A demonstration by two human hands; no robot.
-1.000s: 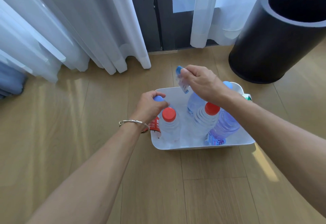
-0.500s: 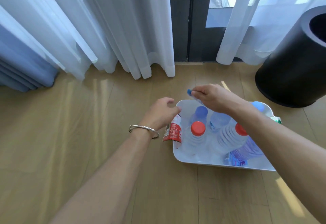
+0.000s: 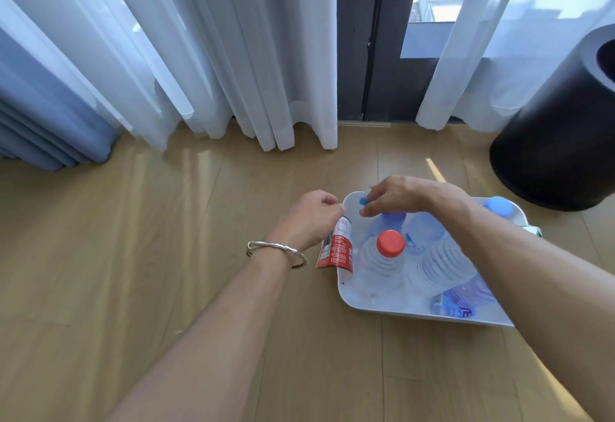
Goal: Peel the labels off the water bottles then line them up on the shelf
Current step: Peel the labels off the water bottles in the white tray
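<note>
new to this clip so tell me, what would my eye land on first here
The two bare hands close together at the white plastic tub of clear water bottles on the wooden floor, right of centre: the left hand grips a loose red and white label at the tub's left edge, the right hand pinches a small blue scrap. Next, the bright red bottle cap mid-tub, and the black cylindrical bin at far right.

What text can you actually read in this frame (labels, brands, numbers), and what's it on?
Nothing is sharp enough to quote.
White print blocks on the red label gripped by the left hand: too blurred to read.
White marks on the blue label at the near right of the white tub: blurred, unreadable.
The blue scrap pinched by the right hand: no print visible.
</note>
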